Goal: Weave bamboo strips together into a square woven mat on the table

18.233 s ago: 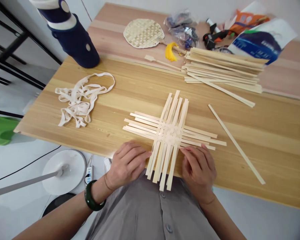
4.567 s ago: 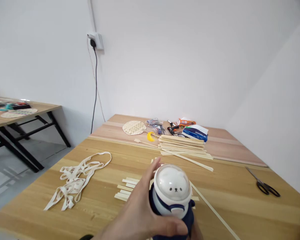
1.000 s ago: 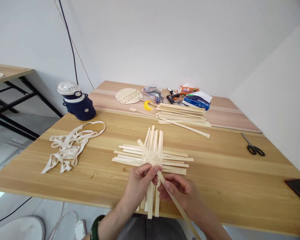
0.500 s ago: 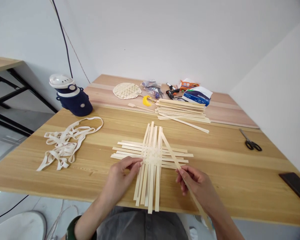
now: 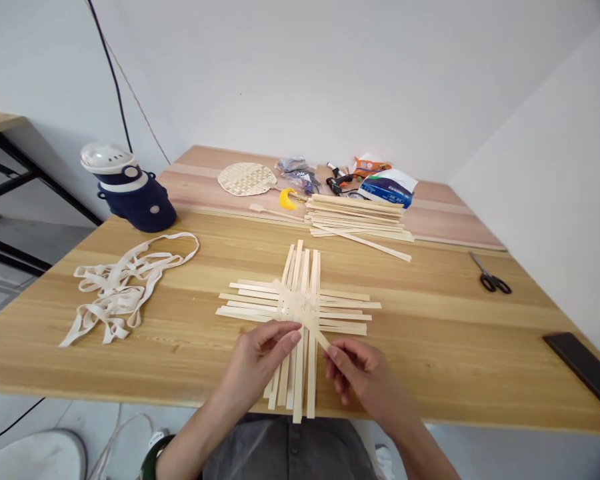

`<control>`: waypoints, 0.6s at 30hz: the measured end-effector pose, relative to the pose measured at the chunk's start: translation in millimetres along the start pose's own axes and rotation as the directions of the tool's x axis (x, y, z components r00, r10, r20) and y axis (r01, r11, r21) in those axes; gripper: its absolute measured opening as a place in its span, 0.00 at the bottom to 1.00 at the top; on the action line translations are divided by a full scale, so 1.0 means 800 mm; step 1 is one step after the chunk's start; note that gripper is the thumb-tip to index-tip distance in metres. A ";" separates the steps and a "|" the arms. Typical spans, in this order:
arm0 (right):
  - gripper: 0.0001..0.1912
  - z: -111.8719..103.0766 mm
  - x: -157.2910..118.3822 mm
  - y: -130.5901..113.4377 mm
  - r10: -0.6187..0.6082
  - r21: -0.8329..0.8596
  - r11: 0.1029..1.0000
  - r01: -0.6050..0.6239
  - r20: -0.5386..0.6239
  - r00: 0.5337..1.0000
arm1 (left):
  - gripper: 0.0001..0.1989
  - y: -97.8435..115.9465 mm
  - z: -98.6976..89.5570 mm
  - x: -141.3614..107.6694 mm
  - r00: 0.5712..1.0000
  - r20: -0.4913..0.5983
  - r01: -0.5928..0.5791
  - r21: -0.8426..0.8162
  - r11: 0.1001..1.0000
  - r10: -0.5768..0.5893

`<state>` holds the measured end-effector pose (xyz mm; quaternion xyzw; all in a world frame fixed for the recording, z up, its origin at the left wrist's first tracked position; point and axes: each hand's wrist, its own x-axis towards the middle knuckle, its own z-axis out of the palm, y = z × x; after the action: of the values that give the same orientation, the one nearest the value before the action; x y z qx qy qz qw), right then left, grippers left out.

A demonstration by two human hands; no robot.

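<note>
Flat pale wooden strips cross one another in a woven cross-shaped mat [image 5: 300, 303] on the table in front of me. My right hand [image 5: 357, 373] pinches a loose wooden strip [image 5: 322, 339] between thumb and fingers, to the right of the mat's lower strips. That strip slants up and left over the weave. My left hand [image 5: 267, 353] is closed in a pinch at the mat's near side, thumb and forefinger on the strips there. Exactly which strip lies between those fingertips is hard to see.
A pile of wooden strips [image 5: 355, 215] lies behind the mat, near a woven fan [image 5: 247, 179] and a tissue pack [image 5: 387, 189]. White cloth tape [image 5: 125, 287] and a blue bottle [image 5: 135, 197] are left. Scissors [image 5: 493, 277] and a dark flat object [image 5: 583, 367] lie right.
My right hand has moved left and slightly down with the loose strip, whose far end came down from the mat's upper right onto the weave. My left hand shifted right across the near strips.
</note>
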<state>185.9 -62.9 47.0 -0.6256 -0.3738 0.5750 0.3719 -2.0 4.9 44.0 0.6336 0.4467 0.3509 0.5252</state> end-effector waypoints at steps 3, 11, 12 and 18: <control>0.26 0.020 -0.002 -0.004 0.025 0.039 0.999 -0.029 0.118 0.993 | 0.17 0.005 0.005 0.000 0.997 0.003 0.077 -0.063 0.995 -0.076; 0.26 0.007 0.006 -0.008 -0.024 -0.020 1.000 0.024 0.007 1.000 | 0.15 0.000 -0.008 -0.004 0.999 -0.040 -0.006 0.003 1.000 0.006; 0.25 0.000 0.007 -0.006 -0.039 -0.042 0.998 0.038 -0.028 0.999 | 0.13 -0.002 -0.011 -0.005 0.997 -0.061 -0.038 0.044 0.998 0.041; 0.26 -0.027 0.011 0.005 -0.061 -0.138 0.989 0.044 -0.118 0.991 | 0.10 -0.014 -0.022 -0.003 0.975 -0.093 -0.177 0.218 0.960 0.201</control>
<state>208.5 -57.9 40.9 -0.6731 -0.4049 0.4992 0.3658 -20.9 9.5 36.3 0.7039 0.4476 0.3863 0.3937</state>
